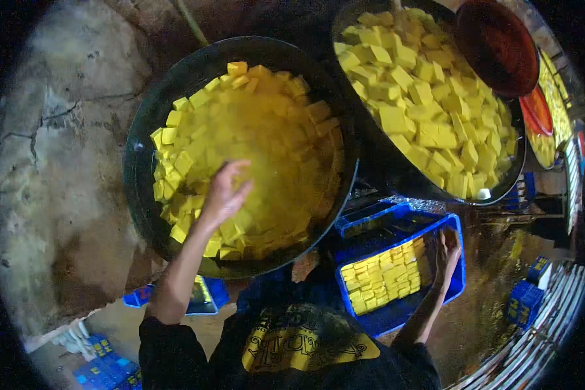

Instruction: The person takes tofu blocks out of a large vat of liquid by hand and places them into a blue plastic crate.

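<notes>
My left hand [223, 194] is over a large dark wok-shaped pan [144, 214], its fingers and thumb apart with nothing visible between them. Yellow tofu blocks [182, 162] crowd the pan's edge, and steam over yellow liquid blurs the middle. On the right, a blue crate [460, 276] contains tightly set rows of yellow tofu blocks [385, 278]. My right hand [450, 246] is at the crate's right inner side, close to the rim. Its fingers look curled, but I cannot make out what they hold.
A second large pan [521, 153] heaped with yellow blocks stands at the upper right, beside a round reddish-brown lid or pan [498, 47]. Behind my left forearm is another blue crate [220, 294]. Stacked blue crates [525, 302] stand far right; a cracked wall [65, 162] rises at left.
</notes>
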The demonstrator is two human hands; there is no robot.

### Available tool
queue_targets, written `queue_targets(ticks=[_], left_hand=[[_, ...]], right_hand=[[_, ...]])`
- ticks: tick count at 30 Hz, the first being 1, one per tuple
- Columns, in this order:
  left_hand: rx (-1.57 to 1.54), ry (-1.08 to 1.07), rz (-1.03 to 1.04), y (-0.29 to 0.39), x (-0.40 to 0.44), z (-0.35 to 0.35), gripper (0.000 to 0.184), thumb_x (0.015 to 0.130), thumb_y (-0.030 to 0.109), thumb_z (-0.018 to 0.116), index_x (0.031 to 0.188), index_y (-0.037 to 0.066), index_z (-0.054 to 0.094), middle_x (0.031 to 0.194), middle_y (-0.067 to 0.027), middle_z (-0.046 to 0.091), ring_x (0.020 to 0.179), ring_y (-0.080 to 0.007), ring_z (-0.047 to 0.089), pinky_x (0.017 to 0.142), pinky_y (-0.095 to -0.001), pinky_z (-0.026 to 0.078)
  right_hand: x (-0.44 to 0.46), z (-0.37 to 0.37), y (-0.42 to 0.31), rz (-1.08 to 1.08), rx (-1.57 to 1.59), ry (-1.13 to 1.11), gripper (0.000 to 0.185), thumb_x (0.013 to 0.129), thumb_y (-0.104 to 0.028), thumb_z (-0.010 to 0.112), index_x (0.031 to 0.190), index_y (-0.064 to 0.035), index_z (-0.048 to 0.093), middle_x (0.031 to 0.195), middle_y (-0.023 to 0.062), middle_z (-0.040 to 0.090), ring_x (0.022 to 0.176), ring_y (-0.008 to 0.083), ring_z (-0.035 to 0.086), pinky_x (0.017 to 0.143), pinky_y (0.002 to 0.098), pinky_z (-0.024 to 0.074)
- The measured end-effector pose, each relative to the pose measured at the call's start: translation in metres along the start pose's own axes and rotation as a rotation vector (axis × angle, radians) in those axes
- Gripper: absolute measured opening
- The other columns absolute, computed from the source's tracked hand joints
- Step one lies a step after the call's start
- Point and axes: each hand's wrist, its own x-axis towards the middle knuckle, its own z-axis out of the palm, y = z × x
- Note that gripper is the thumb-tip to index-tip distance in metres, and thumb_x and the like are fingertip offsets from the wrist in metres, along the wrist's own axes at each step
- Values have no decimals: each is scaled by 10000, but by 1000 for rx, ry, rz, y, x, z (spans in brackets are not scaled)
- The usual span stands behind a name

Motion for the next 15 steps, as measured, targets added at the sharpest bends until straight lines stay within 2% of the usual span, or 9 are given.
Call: queue_targets(ticks=[2, 3, 4, 5, 6, 7, 10, 12, 15], left_hand=[[93, -108, 41, -33, 3, 38, 403, 743, 42, 603, 1138, 35, 522, 1128, -116, 565, 1014, -235, 546, 846, -339, 466], [67, -107, 59, -70, 1, 63, 403, 743, 42, 603, 1138, 35, 522, 1128, -116, 565, 1014, -235, 546, 846, -339, 466], [-101, -61, 152, -114, -2, 93, 358, 818, 75, 529, 1175, 48, 516, 1171, -134, 547, 1041, -242, 540, 882, -359, 451], [-195, -34, 202, -126, -1, 98, 341, 855, 92, 493, 1194, 55, 513, 1192, -142, 538, 1054, -245, 537, 900, -369, 444], [-286, -12, 255, -136, 0, 103, 327, 893, 109, 456, 1212, 62, 510, 1213, -151, 529, 1067, -249, 534, 918, -378, 437], [-216, -108, 192, -125, 1, 93, 338, 910, 135, 419, 1230, 51, 490, 1237, -156, 510, 1102, -253, 510, 940, -377, 416], [-5, -383, -14, -82, 1, 66, 395, 960, 214, 309, 1282, 20, 430, 1309, -171, 453, 1208, -267, 439, 1008, -373, 353], [110, -522, -106, -75, 2, 56, 420, 967, 230, 290, 1305, 6, 399, 1340, -179, 421, 1250, -274, 401, 1036, -375, 325], [124, -550, -97, -87, 4, 57, 433, 938, 200, 341, 1319, -4, 366, 1362, -186, 381, 1273, -281, 357, 1052, -382, 305]], right_hand=[[-28, 80, -163, -134, 65, -27, 188, 800, 36, 587, 988, 22, 583, 890, 50, 628, 806, 121, 579, 756, 244, 455], [-36, 112, -220, -280, -176, -153, 208, 743, 32, 639, 946, 12, 596, 894, 75, 635, 797, 129, 587, 747, 256, 462], [-36, 150, -248, -362, -351, -215, 221, 702, 21, 667, 914, 4, 607, 879, 123, 632, 779, 175, 610, 727, 277, 475], [-32, 181, -275, -596, -330, -399, 208, 689, 0, 676, 888, -15, 618, 818, 137, 626, 740, 258, 622, 697, 321, 493], [-22, 217, -280, -849, -400, -483, 145, 728, -71, 651, 865, -29, 631, 800, 141, 619, 739, 315, 611, 674, 353, 508], [-7, 251, -261, -838, -551, -563, 144, 747, -100, 628, 877, -38, 632, 833, 142, 620, 771, 324, 607, 696, 365, 512], [26, 326, -250, -533, -1250, -985, 272, 772, -172, 579, 1022, -71, 613, 1031, 158, 598, 959, 304, 578, 829, 377, 491], [37, 349, -210, -540, -1310, -986, 287, 782, -181, 578, 1048, -77, 599, 1056, 151, 587, 980, 296, 569, 845, 379, 480], [78, 379, -130, -557, -1269, -992, 335, 811, -211, 575, 1126, -97, 557, 1131, 129, 556, 1040, 271, 540, 891, 384, 448]])
